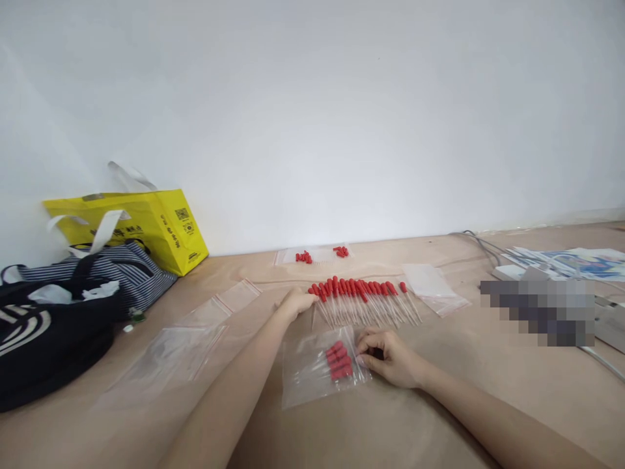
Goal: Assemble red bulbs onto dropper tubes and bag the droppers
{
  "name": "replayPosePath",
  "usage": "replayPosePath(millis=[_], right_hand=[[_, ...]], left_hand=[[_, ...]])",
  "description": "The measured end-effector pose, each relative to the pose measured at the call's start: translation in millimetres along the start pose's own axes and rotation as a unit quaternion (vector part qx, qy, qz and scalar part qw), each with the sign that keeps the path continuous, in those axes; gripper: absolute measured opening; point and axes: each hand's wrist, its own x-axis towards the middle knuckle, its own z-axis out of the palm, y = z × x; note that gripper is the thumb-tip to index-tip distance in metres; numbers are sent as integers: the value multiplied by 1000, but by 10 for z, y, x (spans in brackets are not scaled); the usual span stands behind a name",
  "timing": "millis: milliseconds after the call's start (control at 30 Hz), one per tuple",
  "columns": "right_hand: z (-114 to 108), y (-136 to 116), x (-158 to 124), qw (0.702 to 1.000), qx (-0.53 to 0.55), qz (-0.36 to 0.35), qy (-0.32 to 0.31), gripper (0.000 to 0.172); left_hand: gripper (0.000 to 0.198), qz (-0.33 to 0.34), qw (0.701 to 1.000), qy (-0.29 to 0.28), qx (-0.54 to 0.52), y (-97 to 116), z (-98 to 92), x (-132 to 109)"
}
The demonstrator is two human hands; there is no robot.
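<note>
A row of several red-capped glass droppers (364, 299) lies on the tan table. My left hand (296, 303) reaches to the row's left end, fingers curled at the nearest dropper; what they grip is hidden. My right hand (390, 356) rests at the open edge of a clear zip bag (312, 371) that holds several red-capped droppers (338, 361), fingers bent and pinching the bag's edge.
Empty clear zip bags lie at left (166, 355) and right (434, 290). A bag with red caps (319, 255) sits by the wall. A yellow tote (146, 225) and striped dark bags (58, 306) stand left. Papers and a cable (566, 260) lie right.
</note>
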Motion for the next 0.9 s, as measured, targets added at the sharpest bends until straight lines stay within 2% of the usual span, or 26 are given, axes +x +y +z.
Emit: replayPosePath(millis=[200,267,367,400,467,567,633,700,800,900], right_hand=[[-11,7,0,1000,-10,-2,12,10],[-17,41,16,998,-18,16,56,11],[-16,78,48,984,-20,58,168,15],[-11,72,55,978,-15,63,198,16],[5,29,57,974,3,51,221,19],[40,-81,34,982,65,11,178,34],[68,-140,16,983,127,-6,134,45],[96,-168,10,978,184,-13,101,52],[127,-170,26,969,233,-6,86,49],[108,-151,51,959,262,10,108,35]], left_hand=[[28,-5,999,-30,-23,-61,-161,-88],[28,6,999,-34,-31,-96,-265,-159],[24,40,998,-35,-37,-105,-418,-341],[28,60,997,-39,-37,-90,-454,-424],[27,107,992,-59,-34,-37,-493,-615],[17,175,978,-113,-22,74,-467,-911],[17,256,954,-135,79,151,-412,-1072],[19,304,926,-152,165,230,-342,-1183],[17,358,897,-173,195,349,-234,-1256],[23,369,888,-203,184,411,-174,-1256]])
